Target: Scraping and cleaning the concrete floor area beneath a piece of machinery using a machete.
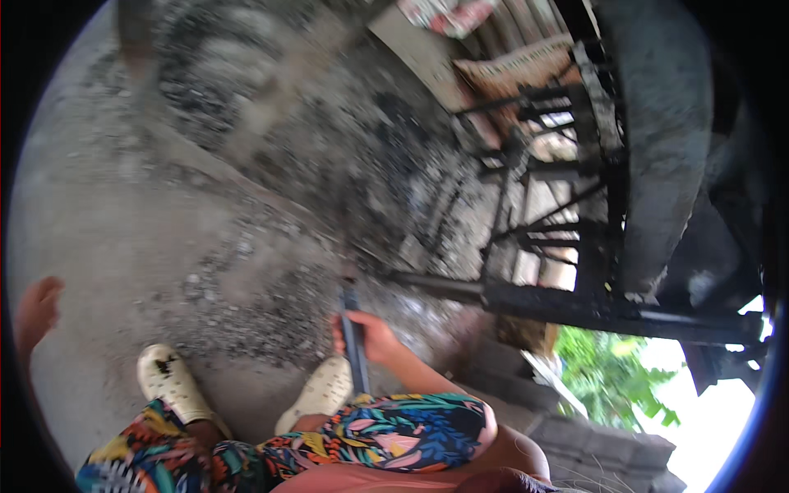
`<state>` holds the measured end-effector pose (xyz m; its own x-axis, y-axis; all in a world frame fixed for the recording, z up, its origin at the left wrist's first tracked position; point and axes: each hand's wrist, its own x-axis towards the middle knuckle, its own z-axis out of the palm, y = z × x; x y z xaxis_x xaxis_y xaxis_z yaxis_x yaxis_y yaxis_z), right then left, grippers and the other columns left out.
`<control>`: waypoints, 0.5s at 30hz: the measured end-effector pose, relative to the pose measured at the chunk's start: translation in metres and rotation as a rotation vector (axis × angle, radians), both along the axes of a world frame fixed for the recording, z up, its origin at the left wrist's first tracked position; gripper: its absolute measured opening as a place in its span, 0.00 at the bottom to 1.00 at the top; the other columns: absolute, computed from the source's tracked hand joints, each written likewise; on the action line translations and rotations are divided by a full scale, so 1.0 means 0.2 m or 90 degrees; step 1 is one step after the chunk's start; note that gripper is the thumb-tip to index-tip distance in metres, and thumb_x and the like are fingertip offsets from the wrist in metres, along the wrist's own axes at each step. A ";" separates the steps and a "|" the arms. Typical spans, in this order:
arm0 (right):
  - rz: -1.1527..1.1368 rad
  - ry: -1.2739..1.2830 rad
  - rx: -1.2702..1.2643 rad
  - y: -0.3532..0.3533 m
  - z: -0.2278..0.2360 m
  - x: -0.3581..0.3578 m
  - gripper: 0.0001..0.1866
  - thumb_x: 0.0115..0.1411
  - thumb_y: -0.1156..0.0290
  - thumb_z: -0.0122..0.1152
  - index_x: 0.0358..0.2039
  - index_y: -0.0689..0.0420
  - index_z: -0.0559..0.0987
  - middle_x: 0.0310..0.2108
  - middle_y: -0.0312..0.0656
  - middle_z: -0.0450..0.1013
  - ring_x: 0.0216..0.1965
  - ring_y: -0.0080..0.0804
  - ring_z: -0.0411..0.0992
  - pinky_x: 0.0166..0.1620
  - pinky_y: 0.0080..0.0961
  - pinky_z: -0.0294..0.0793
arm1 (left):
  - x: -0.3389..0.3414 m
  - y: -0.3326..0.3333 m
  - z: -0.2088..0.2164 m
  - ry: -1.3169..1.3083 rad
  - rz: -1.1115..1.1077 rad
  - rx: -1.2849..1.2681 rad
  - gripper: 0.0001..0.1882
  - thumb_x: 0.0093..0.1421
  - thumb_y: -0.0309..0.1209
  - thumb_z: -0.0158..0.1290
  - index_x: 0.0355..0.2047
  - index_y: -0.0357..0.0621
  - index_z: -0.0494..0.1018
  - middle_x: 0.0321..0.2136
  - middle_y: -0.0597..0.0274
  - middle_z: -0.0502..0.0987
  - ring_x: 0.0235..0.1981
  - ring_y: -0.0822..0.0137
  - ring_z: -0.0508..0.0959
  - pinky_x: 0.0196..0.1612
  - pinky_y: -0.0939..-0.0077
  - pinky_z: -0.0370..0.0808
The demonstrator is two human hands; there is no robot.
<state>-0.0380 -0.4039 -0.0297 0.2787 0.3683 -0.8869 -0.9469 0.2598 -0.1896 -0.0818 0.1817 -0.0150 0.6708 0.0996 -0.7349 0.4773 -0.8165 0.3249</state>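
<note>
My right hand is closed around a straight, flat-sided grey-blue bar. Its lower end comes close to my patterned trouser leg. The far end points at the ash and blurs into a dark, rusty patch, so the kind of tool is not clear. At the far left edge my left hand hangs away from everything, fingers loosely curled and no object visible in it. Grey ash and charred bits lie on the floor before my feet. A larger ash bed spreads beyond a low concrete ledge.
Pale clogs are on my feet. A blackened rack of bars stands at the right, beside a large dark curved metal piece. Behind the rack leans a brown sack. Concrete blocks are stacked at lower right, near green plants.
</note>
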 end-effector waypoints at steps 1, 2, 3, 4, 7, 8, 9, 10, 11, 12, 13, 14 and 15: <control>-0.013 -0.042 0.102 -0.04 0.00 -0.02 0.23 0.60 0.57 0.52 0.48 0.61 0.68 0.33 0.44 0.70 0.30 0.38 0.71 0.39 0.38 0.73 | 0.04 -0.02 0.10 -0.005 0.045 -0.004 0.17 0.62 0.34 0.40 0.33 0.35 0.76 0.28 0.47 0.78 0.31 0.53 0.78 0.31 0.58 0.72; -0.016 -0.033 0.064 -0.02 0.06 -0.04 0.26 0.60 0.54 0.50 0.52 0.60 0.66 0.35 0.46 0.70 0.30 0.39 0.72 0.40 0.40 0.73 | 0.07 -0.02 0.15 -0.007 0.072 -0.004 0.17 0.62 0.34 0.40 0.32 0.35 0.76 0.28 0.47 0.78 0.31 0.53 0.79 0.31 0.58 0.72; -0.015 -0.062 0.130 -0.04 0.05 -0.08 0.30 0.59 0.52 0.51 0.55 0.58 0.65 0.36 0.47 0.70 0.31 0.39 0.72 0.39 0.38 0.73 | 0.06 -0.03 0.12 -0.164 -0.108 0.069 0.17 0.61 0.36 0.40 0.32 0.35 0.74 0.30 0.42 0.77 0.35 0.45 0.76 0.35 0.54 0.71; -0.016 -0.091 0.189 -0.07 0.02 -0.12 0.33 0.57 0.48 0.52 0.57 0.57 0.65 0.36 0.49 0.70 0.29 0.38 0.71 0.36 0.33 0.73 | 0.12 -0.12 0.18 -0.149 -0.103 0.041 0.16 0.60 0.36 0.41 0.31 0.36 0.73 0.32 0.41 0.76 0.36 0.41 0.75 0.38 0.52 0.70; -0.031 -0.113 0.225 -0.14 0.00 -0.19 0.42 0.51 0.40 0.56 0.57 0.59 0.64 0.37 0.49 0.70 0.28 0.35 0.69 0.29 0.25 0.70 | 0.30 -0.41 0.25 -0.101 -0.197 0.046 0.16 0.59 0.37 0.42 0.35 0.39 0.74 0.35 0.45 0.77 0.39 0.44 0.76 0.43 0.52 0.71; -0.008 -0.102 0.242 -0.16 -0.01 -0.20 0.41 0.50 0.39 0.57 0.56 0.58 0.66 0.37 0.48 0.70 0.28 0.36 0.69 0.29 0.25 0.71 | 0.34 -0.46 0.22 -0.142 -0.292 0.037 0.16 0.58 0.37 0.42 0.34 0.40 0.75 0.33 0.46 0.78 0.38 0.45 0.77 0.42 0.53 0.73; 0.010 -0.093 0.259 -0.18 -0.03 -0.21 0.41 0.49 0.39 0.58 0.55 0.57 0.67 0.37 0.47 0.70 0.29 0.36 0.69 0.29 0.24 0.71 | 0.39 -0.56 0.25 -0.089 -0.350 0.095 0.15 0.57 0.36 0.42 0.34 0.40 0.75 0.32 0.46 0.78 0.35 0.46 0.78 0.39 0.54 0.75; -0.001 -0.061 0.299 -0.16 -0.06 -0.22 0.40 0.49 0.39 0.58 0.53 0.56 0.68 0.37 0.46 0.69 0.30 0.36 0.68 0.29 0.25 0.71 | 0.37 -0.61 0.28 -0.116 -0.386 0.086 0.15 0.55 0.35 0.44 0.31 0.40 0.77 0.31 0.47 0.79 0.32 0.48 0.79 0.35 0.55 0.76; -0.015 -0.034 0.331 -0.14 -0.08 -0.23 0.38 0.49 0.39 0.59 0.52 0.54 0.69 0.37 0.45 0.69 0.32 0.36 0.68 0.29 0.26 0.72 | 0.35 -0.66 0.28 -0.110 -0.478 0.083 0.14 0.54 0.34 0.45 0.29 0.39 0.78 0.30 0.48 0.79 0.32 0.49 0.80 0.34 0.56 0.76; -0.025 -0.021 0.360 -0.15 -0.09 -0.24 0.35 0.49 0.39 0.59 0.51 0.51 0.71 0.36 0.43 0.67 0.33 0.36 0.67 0.29 0.27 0.72 | 0.34 -0.72 0.26 -0.108 -0.573 0.076 0.14 0.52 0.34 0.45 0.27 0.39 0.79 0.29 0.48 0.80 0.32 0.50 0.80 0.32 0.56 0.76; -0.013 -0.023 0.368 -0.15 -0.09 -0.24 0.32 0.50 0.40 0.58 0.47 0.50 0.72 0.35 0.42 0.65 0.34 0.37 0.66 0.30 0.29 0.73 | 0.32 -0.79 0.24 -0.103 -0.603 0.041 0.14 0.52 0.34 0.46 0.26 0.39 0.79 0.28 0.49 0.80 0.31 0.51 0.80 0.31 0.57 0.76; -0.023 -0.009 0.391 -0.15 -0.09 -0.25 0.30 0.50 0.40 0.58 0.44 0.50 0.72 0.35 0.41 0.65 0.34 0.38 0.66 0.32 0.32 0.73 | 0.28 -0.85 0.23 -0.091 -0.625 0.008 0.14 0.51 0.34 0.47 0.25 0.38 0.79 0.27 0.49 0.80 0.31 0.52 0.80 0.30 0.57 0.76; -0.048 -0.008 0.405 -0.19 -0.08 -0.27 0.28 0.51 0.41 0.58 0.41 0.50 0.72 0.34 0.41 0.65 0.35 0.39 0.66 0.35 0.35 0.73 | 0.30 -0.96 0.25 -0.111 -0.687 -0.012 0.14 0.51 0.35 0.49 0.28 0.40 0.80 0.29 0.51 0.80 0.33 0.53 0.80 0.31 0.57 0.75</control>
